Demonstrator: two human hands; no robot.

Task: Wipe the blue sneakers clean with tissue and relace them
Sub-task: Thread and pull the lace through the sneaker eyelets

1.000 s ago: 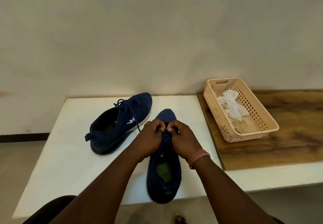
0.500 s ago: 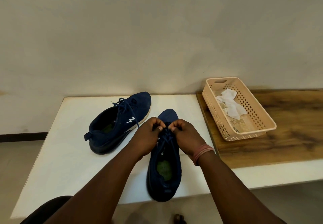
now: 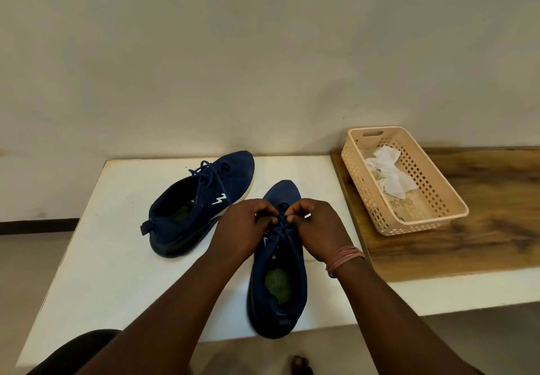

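The laces (image 3: 283,230) of the nearer sneaker (image 3: 279,269) are pinched by left hand (image 3: 244,230) and right hand (image 3: 317,228). Since a second ago the hands have shifted little — probably a knot is being tightened.

Your far sneaker (image 3: 201,208): navy, white zigzag logo, pale sole edge. Your near sneaker (image 3: 277,260): navy, green insole. Laces (image 3: 282,228): navy. Basket (image 3: 432,196), right: peach, perforated. Tissue (image 3: 391,176): white. Table (image 3: 117,243): white. Board (image 3: 482,228): brown woodgrain. Wristband (image 3: 344,259): pink.

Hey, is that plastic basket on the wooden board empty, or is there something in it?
Not empty. The basket holds crumpled white tissue on its floor; nothing else inside is clear enough to name.
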